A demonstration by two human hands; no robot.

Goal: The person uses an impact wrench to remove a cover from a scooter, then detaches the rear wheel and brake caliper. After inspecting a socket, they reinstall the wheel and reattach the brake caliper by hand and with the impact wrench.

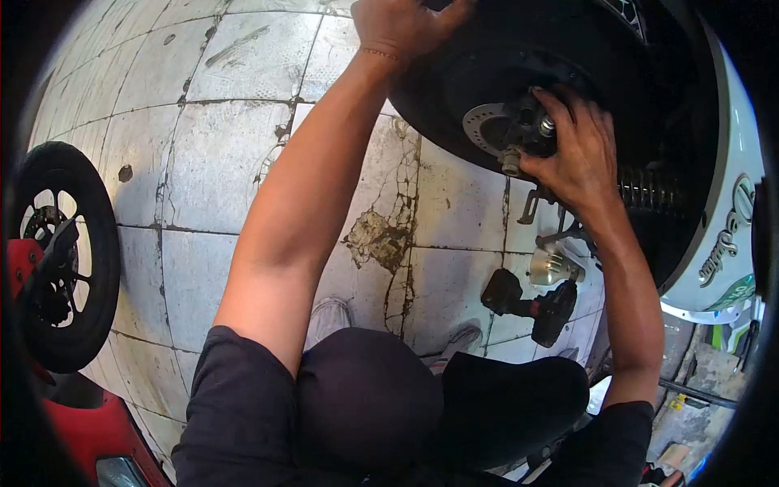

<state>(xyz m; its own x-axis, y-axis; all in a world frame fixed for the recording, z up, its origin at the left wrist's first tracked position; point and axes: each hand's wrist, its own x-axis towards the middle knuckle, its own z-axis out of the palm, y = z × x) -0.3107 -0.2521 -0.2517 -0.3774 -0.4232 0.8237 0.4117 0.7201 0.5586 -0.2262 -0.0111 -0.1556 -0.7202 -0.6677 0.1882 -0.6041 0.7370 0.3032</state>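
A scooter wheel with a black tyre [438, 93] fills the upper middle, and a drilled brake disc [480, 122] shows on its side. At the top edge my left hand [406, 28] is curled against the tyre, partly cut off by the frame. My right hand [580, 154] is closed around a dark brake caliper [523, 130] beside the disc, thumb below and fingers over the top. Part of the caliper is hidden by that hand and by shadow.
A cordless impact driver [531, 307] lies on the tiled floor [227, 146], near a metallic cup-shaped part [556, 266]. A white scooter panel [726, 219] and a coil spring [649, 191] stand at right. Another wheel [101, 252] and red bodywork [101, 422] are at left.
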